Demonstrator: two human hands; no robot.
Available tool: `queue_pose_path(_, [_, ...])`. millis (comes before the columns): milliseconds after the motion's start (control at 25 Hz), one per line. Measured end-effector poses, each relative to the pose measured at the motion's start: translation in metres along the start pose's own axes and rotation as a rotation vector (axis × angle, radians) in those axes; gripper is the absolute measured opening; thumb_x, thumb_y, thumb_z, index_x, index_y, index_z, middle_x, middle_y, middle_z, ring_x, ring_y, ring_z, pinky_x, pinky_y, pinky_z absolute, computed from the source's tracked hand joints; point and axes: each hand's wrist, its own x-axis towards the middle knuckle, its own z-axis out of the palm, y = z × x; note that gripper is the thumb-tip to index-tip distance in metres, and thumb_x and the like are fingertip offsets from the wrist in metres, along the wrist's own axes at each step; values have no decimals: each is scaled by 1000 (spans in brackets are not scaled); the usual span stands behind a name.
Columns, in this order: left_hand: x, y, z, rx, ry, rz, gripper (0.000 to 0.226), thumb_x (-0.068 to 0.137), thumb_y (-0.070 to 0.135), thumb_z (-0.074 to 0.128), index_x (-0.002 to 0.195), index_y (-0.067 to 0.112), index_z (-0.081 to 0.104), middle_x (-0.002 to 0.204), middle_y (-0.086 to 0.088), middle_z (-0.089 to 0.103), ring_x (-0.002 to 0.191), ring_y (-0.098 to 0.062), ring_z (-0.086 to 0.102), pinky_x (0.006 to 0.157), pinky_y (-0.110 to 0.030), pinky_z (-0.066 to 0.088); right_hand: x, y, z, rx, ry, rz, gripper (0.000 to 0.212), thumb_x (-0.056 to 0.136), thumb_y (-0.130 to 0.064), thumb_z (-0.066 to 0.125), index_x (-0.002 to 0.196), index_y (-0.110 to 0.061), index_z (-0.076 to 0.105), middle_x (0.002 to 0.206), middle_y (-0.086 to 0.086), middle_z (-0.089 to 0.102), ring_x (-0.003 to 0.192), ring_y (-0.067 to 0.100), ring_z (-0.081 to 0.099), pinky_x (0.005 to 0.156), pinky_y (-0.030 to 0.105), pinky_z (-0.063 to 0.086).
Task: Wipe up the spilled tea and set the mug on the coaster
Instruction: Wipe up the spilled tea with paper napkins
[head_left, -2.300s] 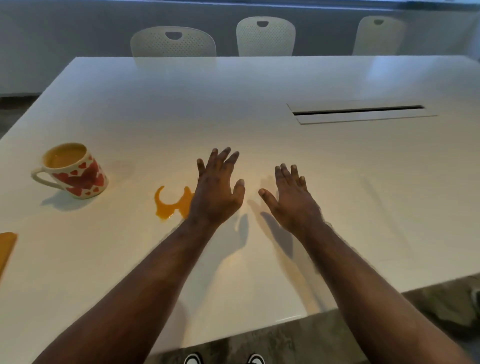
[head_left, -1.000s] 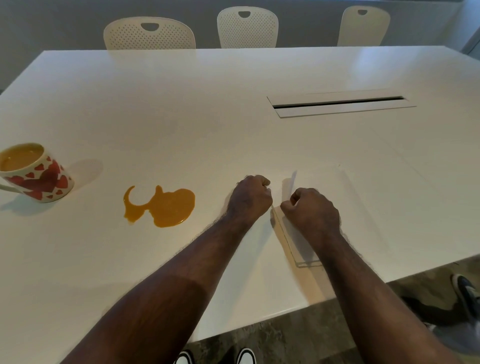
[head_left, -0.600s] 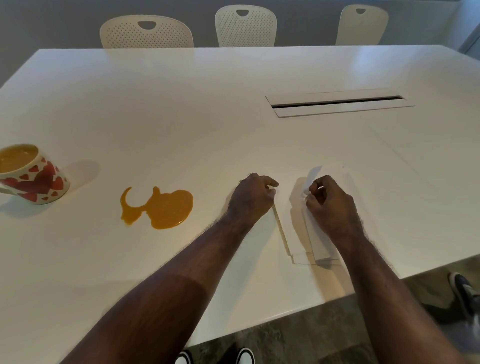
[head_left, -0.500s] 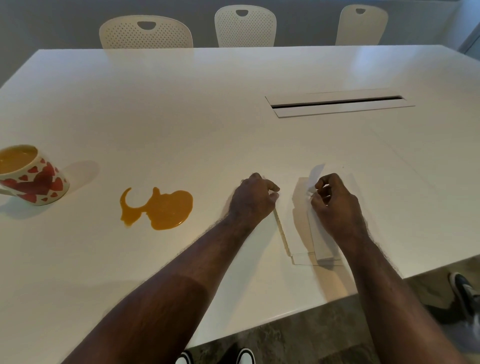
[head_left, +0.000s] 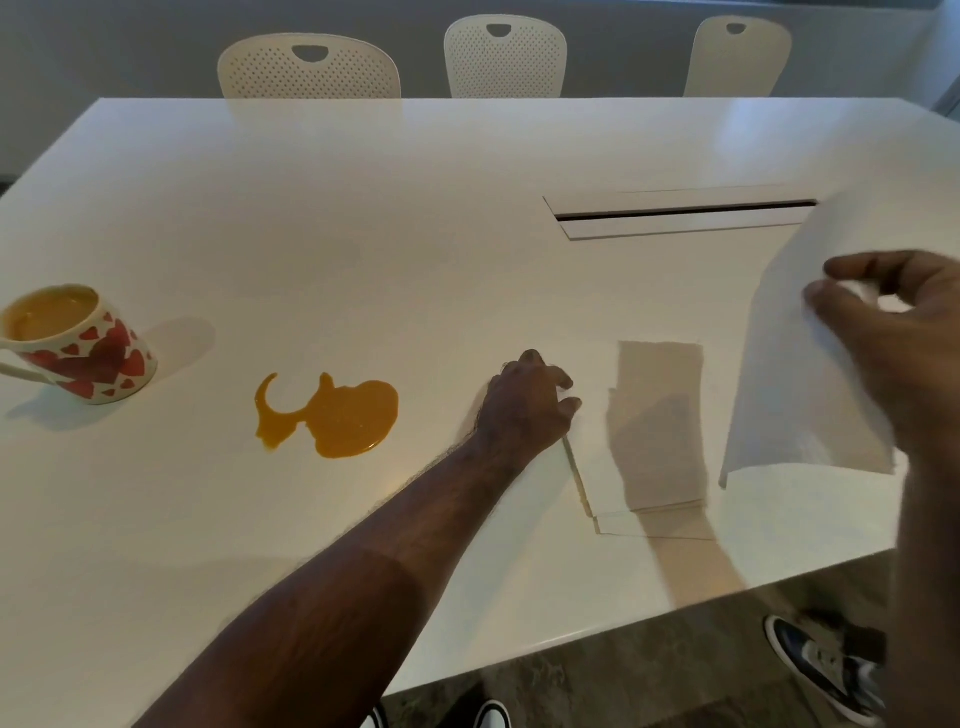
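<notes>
R hand is up off the table, thumb and fingers pinched on one paper sheet — it hangs free, lower edge just clear of the stack, so it's peeled off and ready to carry over. L hand sits flat-ish on the table at the left edge of the napkin stack, fingers curled loosely and gripping nothing; my read is it's pinning the stack so only one sheet lifts.

Tea spill is just left of my L hand, still a wet orange puddle w/ a curved tail, untouched. Mug stands upright further left, near the table edge, well apart from the spill, tea still in it, handle pointing off-frame. Coaster isn't in view — can't say where it is.

Counts: 1 mug, 1 puddle, 1 sheet in hand, stack shows at least 2 layers at its offset edges but can't tell the exact no., 3 chairs on the far side, 1 cable slot in the tabletop.

Next, I'd guess: bring the sheet across to the puddle.
</notes>
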Motion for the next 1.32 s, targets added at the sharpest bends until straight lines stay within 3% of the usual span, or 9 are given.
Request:
queue_pose_path(80, [-2,11,-7,-138,61,22,33,91,37,59,116,19,69,117,-4,62,108,-23,57,94,-38,47,1,-19,-5,113,-44,-53,30,69,-66,74,95,-52,69,107,-16,71,101,18,69,90,48,55])
queue_pose_path(200, [-6,24,-26,-432,84,-8,37,96,40,51,123,18,66,119,-2,65,103,-17,61,88,-32,48,-6,-54,7,297,-164,-126,36,68,-64,77,99,-46,71,109,-11,72,102,18,69,89,40,57])
queue_pose_path(400, [-24,8,-60,-1265,-311,-152,62,97,56,32,143,15,45,122,-5,67,107,-26,63,95,-45,49,-27,-98,55,585,-362,-127,22,70,-36,82,90,-31,76,97,-9,75,92,9,70,80,20,53])
queue_pose_path(600, [-49,-31,-88,-1743,-190,-275,45,97,47,43,116,13,66,107,-10,65,111,-32,52,106,-48,37,-49,-105,102,659,-505,-16,19,84,-16,74,98,-28,70,107,-6,73,97,10,70,84,20,53])
queue_pose_path(720, [-63,-65,-108,-1668,61,-308,35,93,28,56,121,9,64,108,-9,70,104,-29,63,99,-48,49,-57,-94,127,668,-521,83,23,83,-11,74,101,-25,70,105,0,70,88,13,68,77,20,55])
queue_pose_path(880, [-89,-111,-134,-1395,293,-414,24,91,17,59,113,12,68,103,-7,73,93,-27,69,79,-45,57,-67,-67,163,551,-542,160,25,81,-14,77,101,-27,70,115,-1,68,110,22,64,91,38,55])
queue_pose_path(1000, [-111,-139,-145,-1140,346,-494,18,91,19,63,107,12,69,104,-8,75,100,-32,69,89,-49,53,-82,-50,193,441,-552,154,24,81,-16,77,100,-28,70,111,3,68,105,24,65,86,43,57])
queue_pose_path(1120, [-128,-153,-151,-871,388,-581,24,88,25,69,110,16,68,102,-2,74,97,-27,69,84,-45,57,-99,-38,219,279,-562,99,25,81,-21,77,102,-31,69,97,-7,67,84,15,66,72,32,57])
queue_pose_path(1320, [-141,-163,-153,-290,415,-589,44,84,29,72,125,19,60,82,11,64,74,-5,60,62,-25,47,-124,-32,245,-55,-620,-50,31,84,-27,71,114,-30,64,114,-4,65,99,15,61,81,27,44])
